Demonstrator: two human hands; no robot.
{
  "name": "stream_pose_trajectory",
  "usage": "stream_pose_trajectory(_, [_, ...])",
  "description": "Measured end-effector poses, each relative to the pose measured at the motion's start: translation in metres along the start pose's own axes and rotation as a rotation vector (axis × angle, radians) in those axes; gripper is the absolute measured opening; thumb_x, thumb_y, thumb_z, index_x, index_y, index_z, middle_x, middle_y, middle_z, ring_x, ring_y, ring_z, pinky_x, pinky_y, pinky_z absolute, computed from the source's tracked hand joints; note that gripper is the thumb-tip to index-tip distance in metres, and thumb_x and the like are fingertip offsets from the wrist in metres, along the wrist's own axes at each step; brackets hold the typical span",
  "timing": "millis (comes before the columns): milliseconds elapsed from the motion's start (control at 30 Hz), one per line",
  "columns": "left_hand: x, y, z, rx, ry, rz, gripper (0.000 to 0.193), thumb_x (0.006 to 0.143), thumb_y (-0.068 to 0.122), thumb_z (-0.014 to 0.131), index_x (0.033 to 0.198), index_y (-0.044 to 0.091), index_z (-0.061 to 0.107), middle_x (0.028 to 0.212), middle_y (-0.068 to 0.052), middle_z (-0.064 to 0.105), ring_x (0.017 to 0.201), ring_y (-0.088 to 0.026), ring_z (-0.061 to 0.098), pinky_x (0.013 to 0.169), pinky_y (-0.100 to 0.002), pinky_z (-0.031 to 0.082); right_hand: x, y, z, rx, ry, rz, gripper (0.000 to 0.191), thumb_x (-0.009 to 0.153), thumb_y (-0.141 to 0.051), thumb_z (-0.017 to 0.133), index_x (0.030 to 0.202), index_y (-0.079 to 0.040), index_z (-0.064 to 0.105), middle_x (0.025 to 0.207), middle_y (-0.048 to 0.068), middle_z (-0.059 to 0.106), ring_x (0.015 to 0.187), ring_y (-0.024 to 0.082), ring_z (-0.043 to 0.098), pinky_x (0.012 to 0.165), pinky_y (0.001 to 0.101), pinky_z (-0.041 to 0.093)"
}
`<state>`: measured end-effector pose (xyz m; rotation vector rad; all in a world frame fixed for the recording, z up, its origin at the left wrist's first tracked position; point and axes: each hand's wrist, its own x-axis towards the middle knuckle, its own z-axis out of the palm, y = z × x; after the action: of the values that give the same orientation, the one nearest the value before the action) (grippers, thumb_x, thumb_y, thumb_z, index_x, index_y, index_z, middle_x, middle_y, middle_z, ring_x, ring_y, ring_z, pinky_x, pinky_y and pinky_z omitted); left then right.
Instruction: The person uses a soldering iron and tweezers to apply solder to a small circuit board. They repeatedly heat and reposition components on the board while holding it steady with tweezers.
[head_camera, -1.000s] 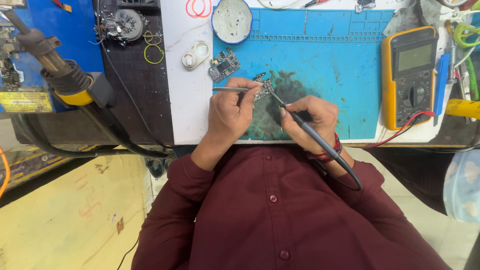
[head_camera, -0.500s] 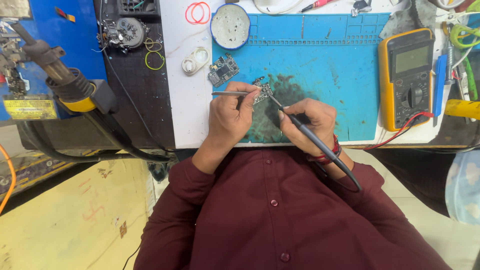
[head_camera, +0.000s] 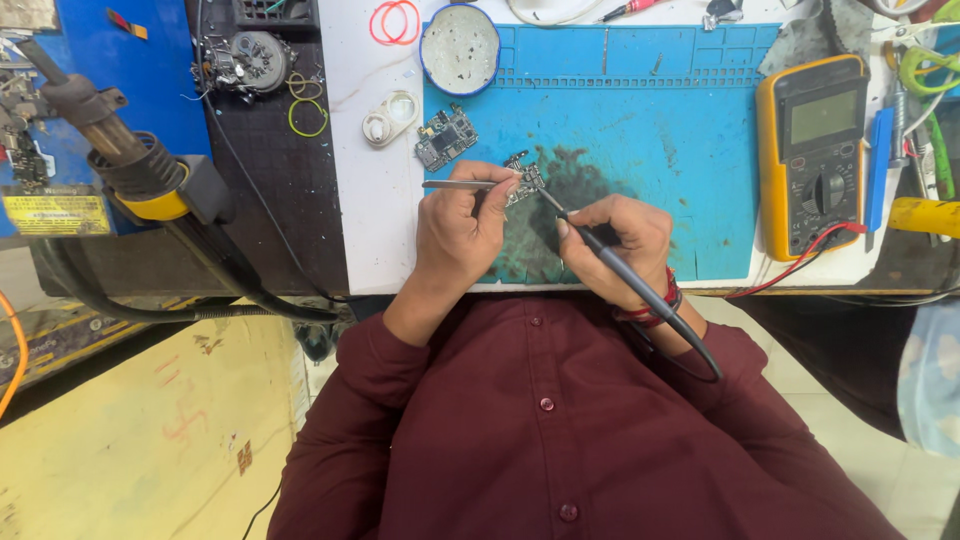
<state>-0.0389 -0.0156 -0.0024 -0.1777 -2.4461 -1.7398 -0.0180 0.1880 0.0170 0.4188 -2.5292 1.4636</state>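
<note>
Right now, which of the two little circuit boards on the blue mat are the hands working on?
The small circuit board between the left hand and right hand, on the mat's dark stain. The other board lies untouched, farther up-left.

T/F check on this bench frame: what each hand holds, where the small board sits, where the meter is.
1. The left hand holds tweezers. True.
2. The right hand holds a screwdriver. False: it grips a soldering iron, tip at the small circuit board.
3. That board lies on the blue mat. True.
4. The yellow multimeter lies left of the hands. False: it lies to their right.
</note>
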Motion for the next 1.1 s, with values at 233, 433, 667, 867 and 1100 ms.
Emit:
stream_pose_trajectory(233, [-0.0010, 0.0007, -0.0003, -0.011, -0.011, -0.019, 0.010, 0.103, 0.014, 0.070, 0.105, 0.005, 0.066, 0.084, -0.006, 0.075, 0.066, -0.013, 0.072, 0.057, -0.027, 0.052, -0.0003, 0.0000, 0.0004, -0.004, 0.001, -0.002, 0.013, 0.087, -0.003, 0.080, 0.091, -0.002, 0.068, 0.075, 0.007, 0.069, 0.062, 0.012, 0.064, 0.057, 0.0261, 0.046])
stream_pose_trajectory(433, [-0.0003, 0.0022, -0.0007, -0.011, -0.004, -0.014, 0.010, 0.103, 0.014, 0.070, 0.105, 0.005, 0.065, 0.083, -0.006, 0.075, 0.067, -0.013, 0.071, 0.058, -0.027, 0.052, -0.0008, 0.0002, -0.0001, -0.002, 0.004, 0.011, 0.014, 0.086, -0.003, 0.081, 0.091, -0.002, 0.068, 0.073, 0.006, 0.067, 0.062, 0.012, 0.064, 0.057, 0.0263, 0.046])
stream_pose_trajectory(667, [-0.0005, 0.0020, -0.0003, -0.011, -0.004, -0.020, 0.010, 0.103, 0.014, 0.070, 0.105, 0.006, 0.066, 0.083, -0.005, 0.074, 0.066, -0.012, 0.071, 0.057, -0.026, 0.052, -0.0009, 0.0001, 0.0008, -0.004, 0.007, 0.005, 0.013, 0.086, -0.003, 0.081, 0.090, -0.003, 0.068, 0.074, 0.006, 0.068, 0.061, 0.012, 0.064, 0.057, 0.0261, 0.046])
stream_pose_trajectory(867, [-0.0013, 0.0018, -0.0003, -0.013, -0.008, -0.052, 0.010, 0.102, 0.014, 0.070, 0.105, 0.005, 0.066, 0.080, -0.005, 0.074, 0.064, -0.013, 0.070, 0.057, -0.027, 0.051, -0.0003, -0.0014, -0.0003, -0.011, -0.001, 0.008, 0.013, 0.087, -0.003, 0.080, 0.091, -0.003, 0.068, 0.074, 0.006, 0.068, 0.062, 0.012, 0.065, 0.058, 0.0262, 0.046])
stream_pose_trajectory(1100, [-0.0013, 0.0010, -0.0003, -0.005, -0.002, -0.008, 0.011, 0.103, 0.015, 0.070, 0.105, 0.006, 0.065, 0.084, -0.006, 0.075, 0.068, -0.013, 0.072, 0.059, -0.027, 0.053, 0.0009, -0.0017, -0.0004, -0.004, 0.000, -0.003, 0.013, 0.087, -0.003, 0.080, 0.091, -0.002, 0.068, 0.073, 0.007, 0.068, 0.061, 0.013, 0.064, 0.057, 0.0264, 0.046])
